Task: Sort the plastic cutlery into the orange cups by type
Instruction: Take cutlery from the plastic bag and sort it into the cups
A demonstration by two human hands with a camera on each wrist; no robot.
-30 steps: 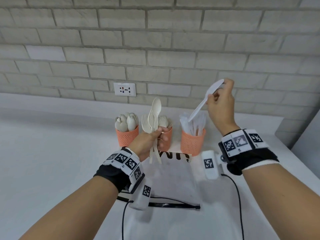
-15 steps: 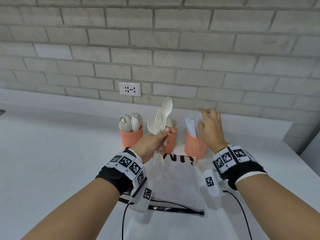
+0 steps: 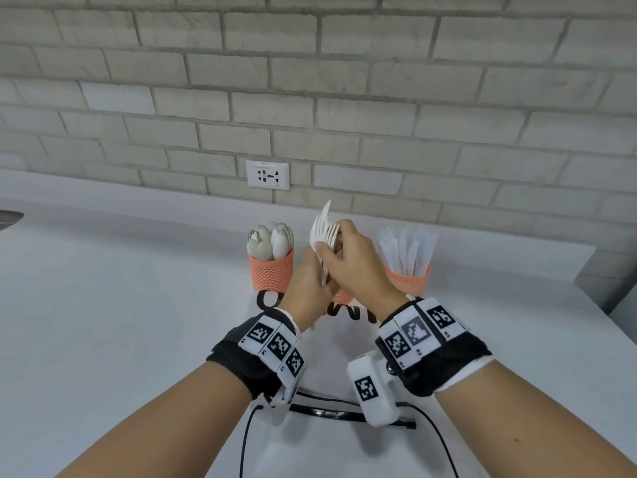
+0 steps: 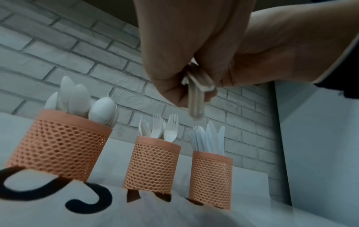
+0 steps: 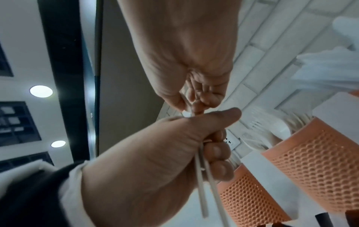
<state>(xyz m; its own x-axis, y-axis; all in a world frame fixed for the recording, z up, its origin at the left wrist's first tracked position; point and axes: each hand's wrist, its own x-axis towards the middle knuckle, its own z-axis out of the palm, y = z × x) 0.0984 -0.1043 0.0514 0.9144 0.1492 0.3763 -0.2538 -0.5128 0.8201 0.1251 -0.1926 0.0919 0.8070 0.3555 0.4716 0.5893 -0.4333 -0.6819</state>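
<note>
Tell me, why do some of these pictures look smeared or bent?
Head view: wide lens bows the brick wall; hands sharp. Left wrist view: dim, the held cutlery and bag lettering smeared by blur. Right wrist view: ceiling lights glare; knives blurred.

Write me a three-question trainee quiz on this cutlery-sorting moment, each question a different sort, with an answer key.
1. True or false: the left hand grips a bundle of cutlery by the handles.
2. Multiple choice: the orange cup nearest the left wrist camera holds A) forks B) spoons C) knives.
3. Fill in: the right hand pinches the bundle near its ____ end, above the left hand.

Key
1. True.
2. B; the middle cup holds forks, the far cup knives.
3. Upper (head) end.
</note>
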